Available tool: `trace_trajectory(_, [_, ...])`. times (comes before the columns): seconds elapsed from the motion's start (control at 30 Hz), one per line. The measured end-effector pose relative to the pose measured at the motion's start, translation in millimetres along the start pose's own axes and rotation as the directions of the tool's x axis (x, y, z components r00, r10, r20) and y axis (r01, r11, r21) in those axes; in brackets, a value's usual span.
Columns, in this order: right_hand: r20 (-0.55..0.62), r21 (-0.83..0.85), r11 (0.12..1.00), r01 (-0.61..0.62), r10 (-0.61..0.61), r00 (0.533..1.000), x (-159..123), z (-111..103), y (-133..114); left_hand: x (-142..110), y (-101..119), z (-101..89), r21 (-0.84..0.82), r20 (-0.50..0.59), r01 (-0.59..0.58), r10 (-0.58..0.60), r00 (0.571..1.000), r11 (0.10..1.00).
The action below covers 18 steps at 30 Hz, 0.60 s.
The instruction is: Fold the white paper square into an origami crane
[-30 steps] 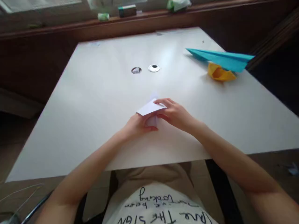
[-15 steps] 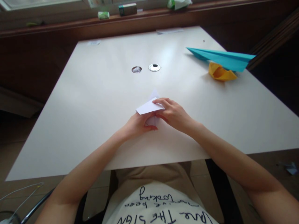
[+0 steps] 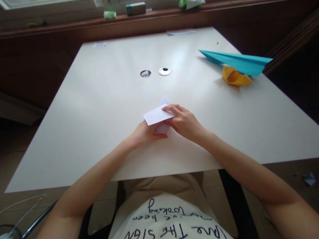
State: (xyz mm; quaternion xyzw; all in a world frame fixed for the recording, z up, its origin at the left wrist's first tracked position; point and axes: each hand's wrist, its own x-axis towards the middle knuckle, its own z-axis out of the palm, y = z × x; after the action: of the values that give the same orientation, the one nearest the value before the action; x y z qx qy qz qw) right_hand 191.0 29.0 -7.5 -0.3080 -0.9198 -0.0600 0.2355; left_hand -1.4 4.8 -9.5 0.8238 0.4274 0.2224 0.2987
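A folded sheet of white paper (image 3: 157, 115) is held between my two hands above the near middle of the table. One flap of it stands up toward me, and a pointed tip shows behind. My right hand (image 3: 185, 120) pinches the flap's right end, index finger on top and thumb below. Under the flap, my left hand (image 3: 146, 134) grips the lower part of the paper from the left, its thumb stretched across the near side. The flap hides most of the left fingers.
A blue paper plane (image 3: 239, 62) and a yellow paper boat (image 3: 235, 76) lie at the right on the white table (image 3: 99, 99). Beyond my hands are two round holes, one with a metal ring (image 3: 164, 71). A small box (image 3: 136, 9) stands on the sill.
The white flap has tipped toward me and to the left, so more of its face shows. Both hands have barely moved.
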Motion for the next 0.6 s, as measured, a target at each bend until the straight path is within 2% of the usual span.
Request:
trace_trajectory(0.17, [0.002,-0.016,1.0,-0.026,0.026,1.0,1.1,-1.6,-1.8,2.1,1.7,1.1,-0.05,-0.018,0.033,-0.034,0.999,0.998])
trace_trajectory(0.43, [0.021,0.047,0.997,-0.055,0.054,0.998,0.3,-0.5,-2.6,4.4,-0.6,9.4,0.043,-0.092,0.108,-0.104,0.99,0.993])
trace_trajectory(0.6, [0.043,0.084,0.994,-0.063,0.059,0.997,-0.7,0.2,-1.4,2.7,6.7,6.8,0.011,-0.089,0.151,-0.149,0.985,0.989])
